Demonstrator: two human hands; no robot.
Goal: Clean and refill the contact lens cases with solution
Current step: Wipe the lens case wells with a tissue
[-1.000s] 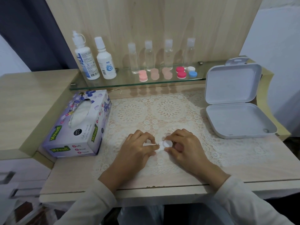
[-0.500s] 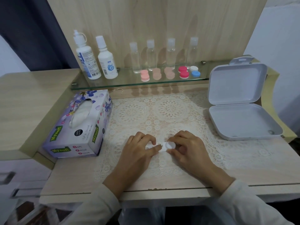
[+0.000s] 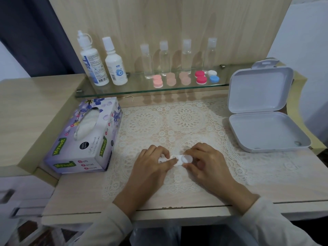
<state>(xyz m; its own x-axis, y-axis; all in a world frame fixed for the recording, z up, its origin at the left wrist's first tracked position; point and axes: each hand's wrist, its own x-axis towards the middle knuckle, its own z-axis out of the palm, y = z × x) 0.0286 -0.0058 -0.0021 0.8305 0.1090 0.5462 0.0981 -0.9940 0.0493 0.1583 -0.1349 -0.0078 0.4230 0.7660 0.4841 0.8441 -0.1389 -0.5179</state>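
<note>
Head view, as I see it from the remote station. The left hand (image 3: 150,166) and right hand (image 3: 209,166) meet over a cream lace table mat (image 3: 186,119), and the small white plastic contact lens case (image 3: 185,159) lies directly between them, low over the mat. The left hand has its fingers curled and pinches the case's end nearest it between thumb and forefinger. The right hand, also curled, pinches the round well at the other end. I cannot tell whether the white scrap under the left fingers is part of the case.

Just outside the left hand lies a purple flowered cardboard tissue box (image 3: 85,139). Beyond and outside the right hand, well apart, an open white plastic hinged box (image 3: 266,132) rests with its lid upright. Farther ahead of both hands a glass shelf (image 3: 142,91) carries two white solution bottles (image 3: 115,64), four small clear bottles (image 3: 165,57), and a row of pink, peach, red, white and blue lens cases (image 3: 201,79).
</note>
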